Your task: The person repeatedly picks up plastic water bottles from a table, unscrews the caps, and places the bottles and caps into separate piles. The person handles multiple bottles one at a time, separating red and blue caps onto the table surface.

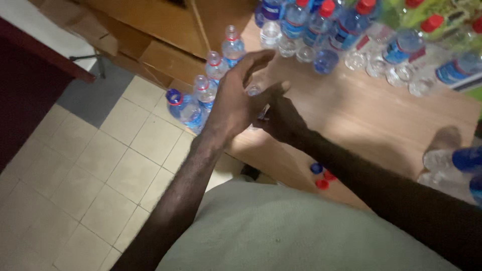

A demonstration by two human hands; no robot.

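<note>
We look down on our two hands, which meet over the near edge of the wooden table point(351, 115). The left hand point(236, 103) lies on top with its fingers bent and loosely spread, and under them we make out the neck and open mouth of a small clear plastic bottle point(254, 91); most of that bottle is hidden behind the hand, so we judge the hand is wrapped round it to keep it steady. The right hand point(281, 118) comes in from the lower right and sits just beside and partly under the left one, its thumb pointing up towards the bottle mouth; whether it is pinching a cap or gripping the bottle body we cannot tell, since the left hand covers the fingertips. Along the table's left edge stands a row of capped bottles point(213, 68) with blue labels, close together, one after another. At the far end a dense cluster of bottles point(346, 30) with red and blue caps crowds the corner, some upright, others tipped or seen from above. On the right, two more bottles with blue caps point(459, 165) lie on their sides. On the tiled floor point(100, 165) below the table edge we see a few loose red and blue caps point(321, 178) lying near one another.
</note>
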